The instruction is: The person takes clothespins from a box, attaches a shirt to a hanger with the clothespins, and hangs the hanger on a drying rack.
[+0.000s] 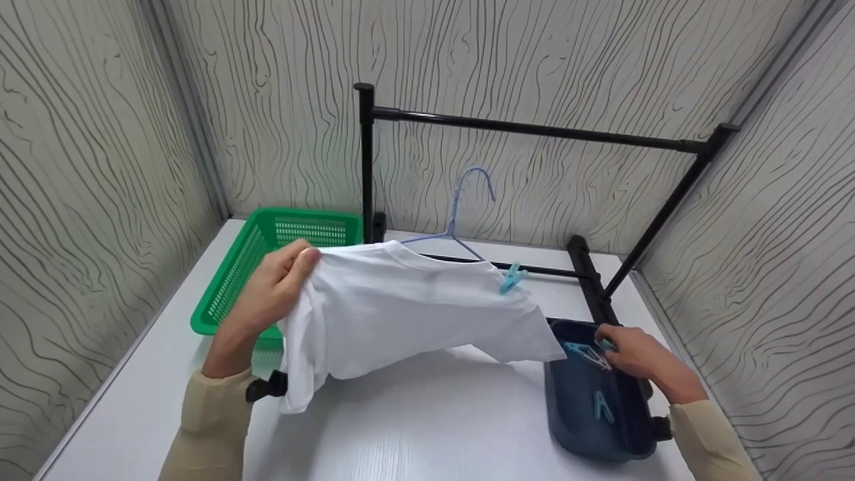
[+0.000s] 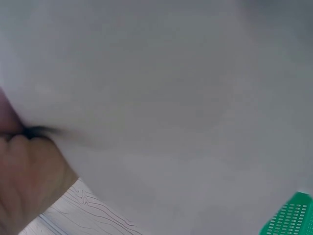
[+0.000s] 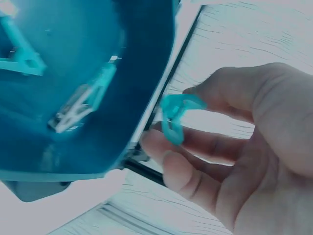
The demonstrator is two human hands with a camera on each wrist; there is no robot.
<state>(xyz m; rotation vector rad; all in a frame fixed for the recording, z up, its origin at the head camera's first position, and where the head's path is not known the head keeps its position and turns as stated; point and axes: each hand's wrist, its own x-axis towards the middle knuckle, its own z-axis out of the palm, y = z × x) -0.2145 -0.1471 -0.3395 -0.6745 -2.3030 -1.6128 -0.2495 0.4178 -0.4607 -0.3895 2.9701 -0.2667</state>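
Observation:
My left hand grips one shoulder of a white T-shirt, holding it up over the table. A blue wire hanger rises from the neckline, its lower part hidden by the shirt. On the other shoulder sits a light-blue clothespin. At the right, my right hand is over the rim of a dark blue bin. In the right wrist view, thumb and fingers pinch another light-blue clothespin. Cloth fills most of the left wrist view.
More clothespins lie in the bin. A green basket stands at the back left, partly behind my left arm. A black rack spans the back of the white table, with patterned walls around it.

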